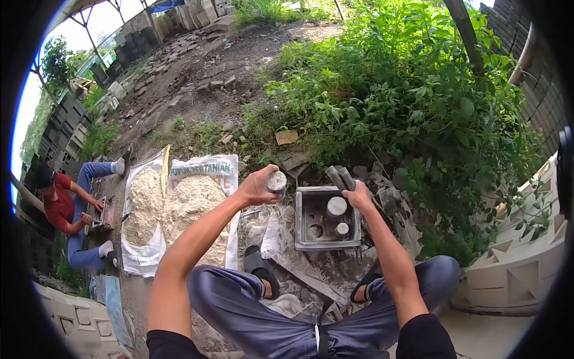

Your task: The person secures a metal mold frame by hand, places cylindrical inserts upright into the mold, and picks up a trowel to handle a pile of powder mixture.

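Grey cylinder [276, 182], here inside my left hand [258, 185]: likely heavy, stiff, dusty rather than slippery, best held round its sides; my right hand [359, 196] clasps rods [335, 177], box [327, 245] just beside it.

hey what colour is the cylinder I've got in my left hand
The cylinder is grey, looking paler on top; it shows best in the head view.

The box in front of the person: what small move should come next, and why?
Probably bring the cylinder in the left hand over the box and toward what looks like a round recess: no cylinder stands there, two cylinders stand to its right, and the right hand holds grey rods.
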Available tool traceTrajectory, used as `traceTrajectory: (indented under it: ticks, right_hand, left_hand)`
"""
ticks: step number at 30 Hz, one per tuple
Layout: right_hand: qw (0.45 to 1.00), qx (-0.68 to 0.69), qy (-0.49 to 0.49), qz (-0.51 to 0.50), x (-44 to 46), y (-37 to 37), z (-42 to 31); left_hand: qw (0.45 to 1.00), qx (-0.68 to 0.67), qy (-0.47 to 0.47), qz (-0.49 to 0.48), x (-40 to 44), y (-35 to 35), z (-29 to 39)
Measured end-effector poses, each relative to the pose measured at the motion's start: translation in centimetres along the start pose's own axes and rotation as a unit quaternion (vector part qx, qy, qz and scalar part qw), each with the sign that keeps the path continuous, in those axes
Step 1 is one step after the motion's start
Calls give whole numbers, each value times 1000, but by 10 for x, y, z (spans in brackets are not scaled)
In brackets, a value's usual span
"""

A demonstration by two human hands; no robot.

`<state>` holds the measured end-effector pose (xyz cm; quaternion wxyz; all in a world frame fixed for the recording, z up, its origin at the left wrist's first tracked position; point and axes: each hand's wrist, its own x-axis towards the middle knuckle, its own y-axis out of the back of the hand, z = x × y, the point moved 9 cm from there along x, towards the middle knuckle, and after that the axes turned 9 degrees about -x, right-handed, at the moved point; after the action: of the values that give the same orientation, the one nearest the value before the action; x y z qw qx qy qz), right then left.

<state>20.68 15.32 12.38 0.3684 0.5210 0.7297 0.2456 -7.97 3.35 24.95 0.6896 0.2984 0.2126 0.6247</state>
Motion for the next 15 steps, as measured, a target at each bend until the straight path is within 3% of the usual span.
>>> traceTrajectory:
  ticks: [3,5,8,15]
  right_hand:
    - [992,-42,-92,79,3,36,92]
    - [972,-40,-228,40,3,11,178]
    - [946,-32,-322,16,-31,-26,242]
    - [973,-156,-168,-11,-32,-73,263]
  left_hand:
    - [1000,-23,-6,-1,28,-54,36]
    - [999,-30,-15,18,32,-87,34]
    - [997,-52,37,37,26,-115,29]
    - [988,-70,122,64,-13,-123,4]
